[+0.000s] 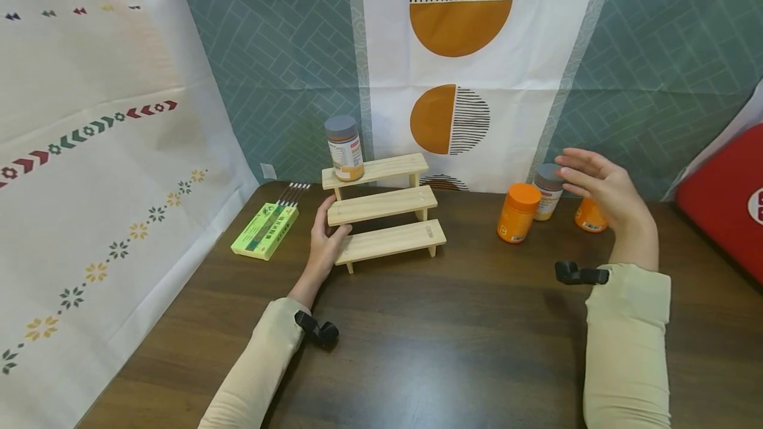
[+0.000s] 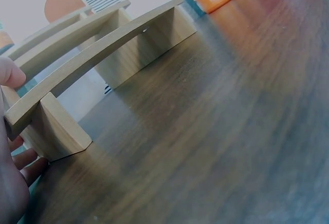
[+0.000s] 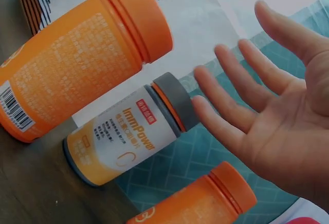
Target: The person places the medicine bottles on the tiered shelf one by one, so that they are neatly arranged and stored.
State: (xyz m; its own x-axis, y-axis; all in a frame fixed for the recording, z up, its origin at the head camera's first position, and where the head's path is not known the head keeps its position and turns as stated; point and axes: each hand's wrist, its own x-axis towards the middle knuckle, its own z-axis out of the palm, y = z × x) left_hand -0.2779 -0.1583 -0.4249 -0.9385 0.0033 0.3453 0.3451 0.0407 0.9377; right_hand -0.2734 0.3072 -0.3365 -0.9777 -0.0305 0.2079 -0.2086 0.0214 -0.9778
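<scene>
A three-tier wooden display stand stands on the table, its steps rising toward the back. My left hand grips its left end; in the left wrist view the thumb lies over a step while the other fingers are lower at the side. A grey-lidded supplement bottle is upright on the top step. My right hand, its fingers spread, is beside another grey-lidded bottle and holds nothing. Two orange bottles flank that one. Whether a fingertip touches the grey lid I cannot tell.
At the left lies a green box with several thin white-tipped sticks at its far end. A red case stands at the right edge. Patterned cloth hangs behind the table and along the left.
</scene>
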